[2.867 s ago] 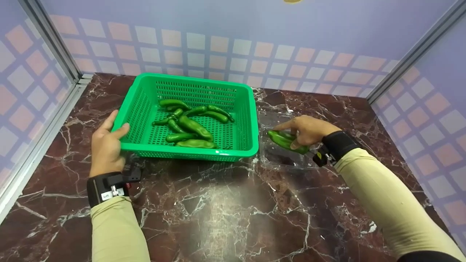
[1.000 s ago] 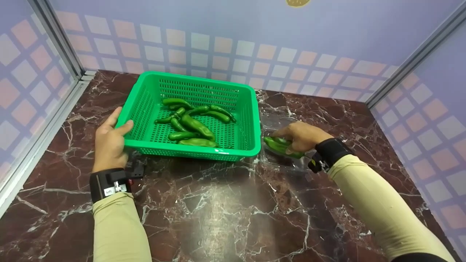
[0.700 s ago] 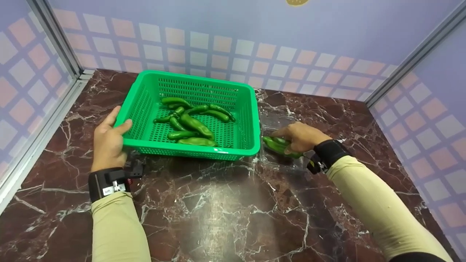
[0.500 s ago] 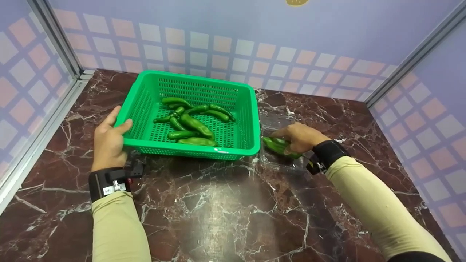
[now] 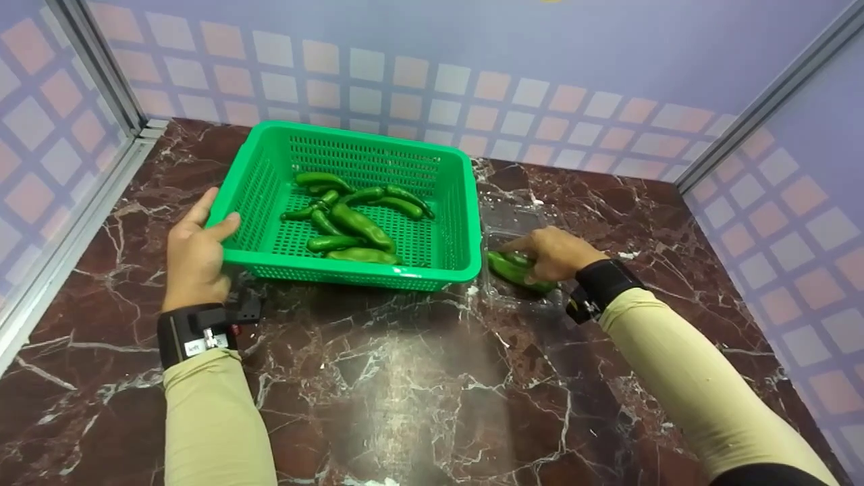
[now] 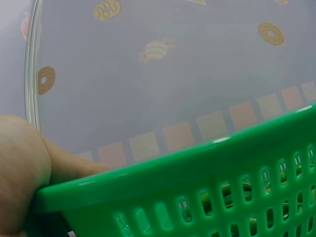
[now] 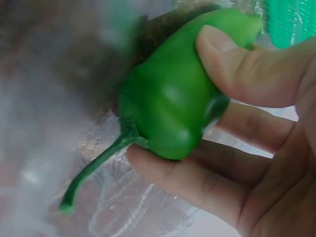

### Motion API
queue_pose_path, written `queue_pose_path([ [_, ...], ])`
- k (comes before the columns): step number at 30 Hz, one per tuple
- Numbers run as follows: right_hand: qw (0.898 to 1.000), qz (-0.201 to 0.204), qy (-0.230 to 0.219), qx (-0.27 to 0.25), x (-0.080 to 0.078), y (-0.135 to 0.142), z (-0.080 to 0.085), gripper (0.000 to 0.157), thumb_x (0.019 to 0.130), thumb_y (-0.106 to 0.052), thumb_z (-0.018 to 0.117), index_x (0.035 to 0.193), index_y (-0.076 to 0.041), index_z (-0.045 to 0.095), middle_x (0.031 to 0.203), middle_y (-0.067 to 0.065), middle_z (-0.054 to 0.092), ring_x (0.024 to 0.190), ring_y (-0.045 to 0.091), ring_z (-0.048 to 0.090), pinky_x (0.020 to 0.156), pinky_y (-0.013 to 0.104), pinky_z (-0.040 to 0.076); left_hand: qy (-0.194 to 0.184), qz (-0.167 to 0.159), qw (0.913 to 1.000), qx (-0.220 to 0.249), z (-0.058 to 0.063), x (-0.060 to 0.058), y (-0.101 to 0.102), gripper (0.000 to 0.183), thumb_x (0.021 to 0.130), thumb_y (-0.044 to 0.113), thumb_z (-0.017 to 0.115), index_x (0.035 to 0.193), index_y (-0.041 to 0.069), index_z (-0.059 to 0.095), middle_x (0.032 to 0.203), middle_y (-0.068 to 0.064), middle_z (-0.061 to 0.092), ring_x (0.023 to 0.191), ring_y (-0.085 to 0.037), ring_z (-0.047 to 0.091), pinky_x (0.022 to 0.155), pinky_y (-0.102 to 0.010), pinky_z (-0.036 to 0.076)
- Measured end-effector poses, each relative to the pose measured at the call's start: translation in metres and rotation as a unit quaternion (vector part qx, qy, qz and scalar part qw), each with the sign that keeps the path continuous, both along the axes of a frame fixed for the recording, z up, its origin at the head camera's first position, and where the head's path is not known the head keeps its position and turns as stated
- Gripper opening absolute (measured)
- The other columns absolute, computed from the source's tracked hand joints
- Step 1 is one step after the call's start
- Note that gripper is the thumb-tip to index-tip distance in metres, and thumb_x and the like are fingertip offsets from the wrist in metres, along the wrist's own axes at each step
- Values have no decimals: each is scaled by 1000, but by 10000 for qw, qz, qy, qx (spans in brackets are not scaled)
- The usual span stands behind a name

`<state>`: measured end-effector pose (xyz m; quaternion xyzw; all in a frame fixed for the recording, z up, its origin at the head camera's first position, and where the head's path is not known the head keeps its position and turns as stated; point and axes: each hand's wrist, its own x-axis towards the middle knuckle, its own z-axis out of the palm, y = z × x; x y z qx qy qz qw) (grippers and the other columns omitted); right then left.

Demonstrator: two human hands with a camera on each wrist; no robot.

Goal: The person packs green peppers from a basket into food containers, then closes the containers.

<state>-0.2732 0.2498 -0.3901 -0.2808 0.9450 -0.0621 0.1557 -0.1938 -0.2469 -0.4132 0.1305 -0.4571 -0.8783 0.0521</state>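
My left hand (image 5: 196, 260) grips the left rim of a green plastic basket (image 5: 337, 272), thumb over the edge. Several green peppers (image 5: 361, 226) lie on the basket floor. To the right, my right hand (image 5: 559, 253) holds a green pepper (image 5: 506, 268) low over a clear plastic tray (image 5: 499, 297). In the right wrist view the thumb presses on top of this pepper (image 7: 168, 94), fingers beneath, its stem pointing down-left. Another green shape shows beside it in the head view, mostly covered by the hand. The left wrist view shows the basket's rim (image 6: 197, 158) and slotted wall.
Everything stands on a dark red marbled tabletop (image 5: 378, 378). A lilac wall (image 5: 540, 121) with pale squares rises behind the basket, and side panels in metal frames stand left and right. The tray sits close against the basket's right side.
Since the earliest frame, my right hand has moved slightly left and lower over the tray with the pepper. In the last half second it barely shifts. My left hand keeps its grip on the basket.
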Motion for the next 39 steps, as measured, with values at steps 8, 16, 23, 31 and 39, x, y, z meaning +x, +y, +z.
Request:
queue_pose_path([
  [8, 9985, -537, -72, -76, 5, -10, 1, 68, 77, 1, 77, 141, -20, 67, 108, 15, 78, 86, 28, 68, 81, 47, 62, 12, 48, 9999, -107, 9, 0, -6, 72, 100, 3, 65, 163, 21, 34, 172, 1, 25, 121, -8, 56, 94, -16, 57],
  [16, 9960, -888, -62, -3, 4, -11, 4, 73, 73, 3, 81, 141, -19, 66, 125, 18, 75, 90, 31, 67, 92, 53, 61, 32, 66, 9999, -105, 12, -4, -2, 72, 101, 2, 63, 163, 21, 33, 174, 0, 21, 119, -9, 56, 91, -17, 58],
  [23, 9942, -1074, -77, -70, 8, -7, -3, 71, 73, 4, 82, 139, -18, 67, 120, 18, 76, 86, 29, 65, 92, 53, 61, -3, 47, 9999, -120, 1, -2, 3, 70, 102, 3, 61, 164, 21, 33, 176, 4, 14, 117, -8, 56, 87, -16, 58],
  [31, 9945, -1039, 101, -60, 10, -8, -9, 74, 70, 4, 80, 139, -20, 68, 115, 16, 78, 86, 30, 66, 88, 53, 60, 1, 60, 9998, 187, -3, 0, 0, 72, 101, 0, 63, 163, 20, 34, 163, -2, 42, 119, -10, 59, 91, -20, 59],
  [39, 9927, -1197, 84, -140, 13, -9, -8, 76, 68, 6, 77, 139, -21, 68, 129, 16, 73, 83, 30, 64, 83, 51, 61, 27, 75, 9998, 201, -1, 0, 0, 73, 100, -1, 64, 163, 20, 35, 158, -2, 47, 121, -10, 58, 95, -20, 58],
])
